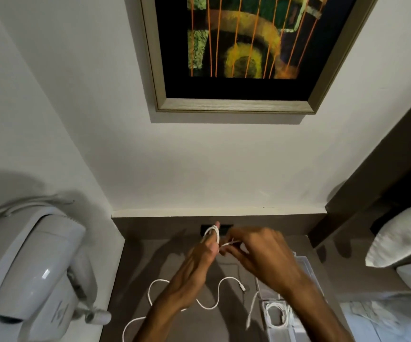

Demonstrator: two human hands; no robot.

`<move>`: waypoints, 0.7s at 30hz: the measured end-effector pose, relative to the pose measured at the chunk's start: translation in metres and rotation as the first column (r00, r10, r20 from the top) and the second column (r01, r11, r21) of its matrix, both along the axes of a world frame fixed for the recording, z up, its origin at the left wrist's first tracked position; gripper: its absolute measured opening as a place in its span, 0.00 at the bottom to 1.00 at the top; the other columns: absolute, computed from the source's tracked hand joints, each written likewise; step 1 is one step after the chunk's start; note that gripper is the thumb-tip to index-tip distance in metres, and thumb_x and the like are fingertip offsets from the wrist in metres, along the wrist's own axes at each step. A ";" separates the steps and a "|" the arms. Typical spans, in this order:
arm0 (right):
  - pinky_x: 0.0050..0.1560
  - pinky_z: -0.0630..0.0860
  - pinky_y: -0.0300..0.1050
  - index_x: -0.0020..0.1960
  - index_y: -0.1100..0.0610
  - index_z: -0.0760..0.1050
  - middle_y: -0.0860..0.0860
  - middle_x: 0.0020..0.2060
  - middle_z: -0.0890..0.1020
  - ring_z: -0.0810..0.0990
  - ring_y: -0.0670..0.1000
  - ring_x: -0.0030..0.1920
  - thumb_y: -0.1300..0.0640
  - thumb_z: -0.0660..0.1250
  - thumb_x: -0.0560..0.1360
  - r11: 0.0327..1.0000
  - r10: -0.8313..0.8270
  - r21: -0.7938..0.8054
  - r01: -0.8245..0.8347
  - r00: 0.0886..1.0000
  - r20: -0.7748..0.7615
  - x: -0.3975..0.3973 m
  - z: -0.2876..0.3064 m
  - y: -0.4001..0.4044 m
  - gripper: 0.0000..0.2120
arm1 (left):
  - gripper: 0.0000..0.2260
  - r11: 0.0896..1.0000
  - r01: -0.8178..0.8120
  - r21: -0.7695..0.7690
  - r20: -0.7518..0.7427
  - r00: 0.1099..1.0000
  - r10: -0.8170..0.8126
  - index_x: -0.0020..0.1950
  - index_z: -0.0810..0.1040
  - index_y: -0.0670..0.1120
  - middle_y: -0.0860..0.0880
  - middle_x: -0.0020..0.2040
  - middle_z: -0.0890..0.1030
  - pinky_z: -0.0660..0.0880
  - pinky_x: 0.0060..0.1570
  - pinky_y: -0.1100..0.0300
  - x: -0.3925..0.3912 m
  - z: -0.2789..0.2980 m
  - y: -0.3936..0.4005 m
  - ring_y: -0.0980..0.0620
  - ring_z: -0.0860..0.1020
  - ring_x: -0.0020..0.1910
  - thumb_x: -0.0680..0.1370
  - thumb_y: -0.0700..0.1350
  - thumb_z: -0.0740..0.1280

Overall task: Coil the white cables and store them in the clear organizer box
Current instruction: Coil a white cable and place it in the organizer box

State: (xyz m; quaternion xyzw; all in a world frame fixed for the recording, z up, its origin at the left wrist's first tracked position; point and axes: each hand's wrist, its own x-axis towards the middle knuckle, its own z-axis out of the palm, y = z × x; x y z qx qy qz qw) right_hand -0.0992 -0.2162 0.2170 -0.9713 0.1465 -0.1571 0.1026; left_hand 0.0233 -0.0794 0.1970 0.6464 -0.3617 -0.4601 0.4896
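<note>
My left hand (199,260) is raised over the brown table (145,267) with a white cable (211,232) looped around its fingers. My right hand (256,253) pinches the free end of that same cable just to the right, fingers closed on it. A second white cable (214,299) lies loose and wavy on the table below my hands. The clear organizer box (305,265) stands at the right, partly hidden by my right forearm, and a coiled white cable (277,314) rests in its near compartment.
A white wall-mounted hair dryer (41,272) hangs at the left. A framed picture (236,53) is on the wall ahead. A pillow (401,238) and bed edge lie at the right. A dark socket panel (224,228) sits at the table's back.
</note>
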 end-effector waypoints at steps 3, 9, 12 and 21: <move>0.40 0.79 0.41 0.51 0.42 0.78 0.40 0.41 0.86 0.83 0.40 0.41 0.42 0.71 0.78 0.994 0.070 0.076 -0.073 0.997 0.039 0.011 0.000 -0.033 0.06 | 0.74 0.991 0.131 0.026 -0.139 0.982 -0.126 0.68 0.72 0.34 0.26 0.59 0.78 0.75 0.50 0.58 0.009 0.009 -0.007 0.33 0.80 0.60 0.39 0.88 0.52; 0.44 0.78 0.33 0.48 0.51 0.88 0.40 0.40 0.86 0.85 0.40 0.43 0.61 0.72 0.81 0.733 -0.076 0.666 -0.136 0.957 0.279 0.022 -0.038 -0.037 0.08 | 0.56 0.964 -0.007 -0.266 -0.607 0.778 -0.162 0.76 0.64 0.32 0.33 0.56 0.80 0.75 0.63 0.50 0.019 -0.008 0.017 0.39 0.79 0.56 0.71 0.79 0.45; 0.44 0.78 0.34 0.41 0.40 0.82 0.36 0.34 0.85 0.83 0.35 0.38 0.57 0.69 0.81 0.678 -0.038 0.729 -0.089 0.987 0.155 0.017 -0.068 0.014 0.15 | 0.53 0.896 -0.146 -0.420 -0.724 0.649 -0.234 0.79 0.56 0.32 0.28 0.73 0.67 0.66 0.75 0.47 0.022 -0.001 0.014 0.35 0.70 0.70 0.74 0.77 0.49; 0.44 0.83 0.48 0.57 0.43 0.78 0.45 0.41 0.87 0.84 0.46 0.40 0.40 0.61 0.84 0.935 -0.076 0.346 0.079 0.997 -0.020 -0.012 -0.031 0.050 0.11 | 0.19 0.918 -0.380 -0.108 -0.216 0.911 0.352 0.47 0.85 0.70 0.44 0.59 0.80 0.65 0.71 0.50 0.008 -0.007 0.000 0.44 0.78 0.60 0.79 0.62 0.53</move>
